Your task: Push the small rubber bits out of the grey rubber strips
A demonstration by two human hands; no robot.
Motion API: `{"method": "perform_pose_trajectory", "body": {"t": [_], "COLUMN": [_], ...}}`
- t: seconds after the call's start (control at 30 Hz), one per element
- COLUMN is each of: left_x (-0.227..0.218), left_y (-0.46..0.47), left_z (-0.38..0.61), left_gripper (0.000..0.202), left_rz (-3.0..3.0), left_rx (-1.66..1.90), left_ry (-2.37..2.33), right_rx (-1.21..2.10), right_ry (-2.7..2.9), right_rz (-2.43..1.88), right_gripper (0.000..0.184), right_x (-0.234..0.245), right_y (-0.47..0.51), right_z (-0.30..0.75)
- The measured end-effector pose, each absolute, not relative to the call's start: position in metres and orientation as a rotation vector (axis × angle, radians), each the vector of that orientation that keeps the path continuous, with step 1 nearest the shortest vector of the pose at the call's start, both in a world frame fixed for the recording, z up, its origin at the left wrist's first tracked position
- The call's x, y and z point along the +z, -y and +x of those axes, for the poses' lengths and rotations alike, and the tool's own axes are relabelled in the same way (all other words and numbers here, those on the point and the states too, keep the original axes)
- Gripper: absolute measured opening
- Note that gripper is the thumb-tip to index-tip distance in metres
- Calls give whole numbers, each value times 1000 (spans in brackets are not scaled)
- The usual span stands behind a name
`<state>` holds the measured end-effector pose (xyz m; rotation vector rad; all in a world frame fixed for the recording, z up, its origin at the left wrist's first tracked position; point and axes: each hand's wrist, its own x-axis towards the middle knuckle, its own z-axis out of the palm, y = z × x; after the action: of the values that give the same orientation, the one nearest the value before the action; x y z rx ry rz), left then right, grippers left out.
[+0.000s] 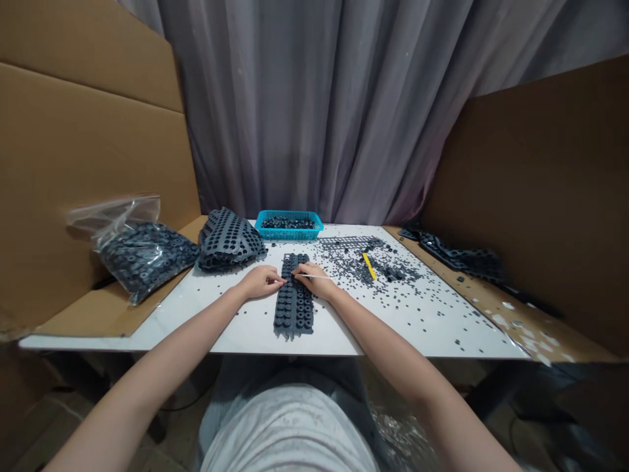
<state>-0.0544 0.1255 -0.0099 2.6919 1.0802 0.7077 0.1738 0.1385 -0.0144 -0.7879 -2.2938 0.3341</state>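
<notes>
Draped grey curtain (pixel 275 111) between left cardboard panel (pixel 93 151) and right cardboard panel (pixel 535 177).

No readable text, labels or numbers.

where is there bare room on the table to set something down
Nearly bare: the white table at front left, between left arm, cardboard and dark stack. Crowded: right of the black sheet, where bits scatter around the yellow strip; the back holds a blue basket.
</notes>
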Motion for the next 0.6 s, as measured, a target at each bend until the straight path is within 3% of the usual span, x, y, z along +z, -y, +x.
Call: {"method": "perform_pose_trajectory", "body": {"t": [0.23,0.43,0.6], "left_x": [-9,-9,-9], "left_y": [-125,-123,-121], "left_z": [-55,-55,-55], "left_gripper": [23,22,22], "left_rz": [2701,2693,2695], "left_rx": [681,705,713], "left_ry": [-1068,-1097,-1108], "right_rx": [231,895,998], "right_ry": [2175,1980,1925], "right_rz": [-948,-811,-786], "right_gripper": [14,16,18], "right_x": [-10,-10,-15], "right_y": [-143,-126,-122], "right_z": [177,177,175]}}
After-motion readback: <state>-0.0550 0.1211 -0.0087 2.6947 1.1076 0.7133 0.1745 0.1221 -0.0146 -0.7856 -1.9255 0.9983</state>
